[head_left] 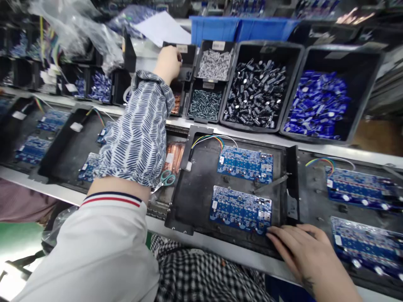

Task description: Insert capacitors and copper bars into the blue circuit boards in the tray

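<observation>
Left hand (170,63) reaches fwd into a small black bin (185,63) at the back row; fingers curl inside, contents hidden, so grip state can't be told. Right hand (300,247) lies flat, fingers spread, holding nothing, touching the front edge of the black tray (195,197) by the near board (241,209).

Tray: flat, matte, rectangular; holds 2 blue boards, near one and far one (244,163), w/ a coloured wire bundle (208,139) at the far one.

Bins behind the counter (220,247):
- silver cylinders (215,63)
- grey-green parts (205,105)
- black capacitors (256,93), large bin
- blue parts (316,104), large bin

Scissors (165,179), green handles, lie left of tray. 2 more boards in tray at right (310,197).
</observation>
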`<action>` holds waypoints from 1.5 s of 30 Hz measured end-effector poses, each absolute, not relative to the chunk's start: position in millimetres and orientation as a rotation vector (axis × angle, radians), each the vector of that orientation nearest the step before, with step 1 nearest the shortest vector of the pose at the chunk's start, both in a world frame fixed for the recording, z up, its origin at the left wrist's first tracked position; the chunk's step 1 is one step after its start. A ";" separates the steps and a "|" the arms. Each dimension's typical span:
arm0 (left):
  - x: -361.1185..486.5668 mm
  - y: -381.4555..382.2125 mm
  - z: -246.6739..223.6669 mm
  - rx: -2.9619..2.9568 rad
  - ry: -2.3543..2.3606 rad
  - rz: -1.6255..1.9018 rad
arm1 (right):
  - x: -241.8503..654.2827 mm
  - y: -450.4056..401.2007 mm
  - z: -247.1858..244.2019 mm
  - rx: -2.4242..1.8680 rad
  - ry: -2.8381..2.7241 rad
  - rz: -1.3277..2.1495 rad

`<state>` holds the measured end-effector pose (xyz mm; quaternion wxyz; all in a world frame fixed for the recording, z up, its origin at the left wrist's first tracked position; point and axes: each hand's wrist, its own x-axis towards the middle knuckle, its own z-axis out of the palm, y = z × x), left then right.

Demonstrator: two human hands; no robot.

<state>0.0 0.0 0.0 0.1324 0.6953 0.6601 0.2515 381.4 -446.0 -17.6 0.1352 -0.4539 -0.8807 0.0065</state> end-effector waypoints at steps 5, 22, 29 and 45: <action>26.5 -50.4 15.9 2.024 1.594 0.896 | 391.2 -427.4 14.4 -1.266 -2.458 0.171; 130.9 -303.1 -20.1 1.163 0.440 0.217 | 343.6 -388.0 35.6 -1.180 -2.634 0.133; 144.9 -307.6 -21.6 0.858 0.560 0.131 | 354.9 -375.2 35.2 -1.242 -2.724 0.184; 151.8 -300.8 -19.2 0.647 0.703 0.209 | 415.5 -274.7 -30.1 -1.631 -2.483 0.067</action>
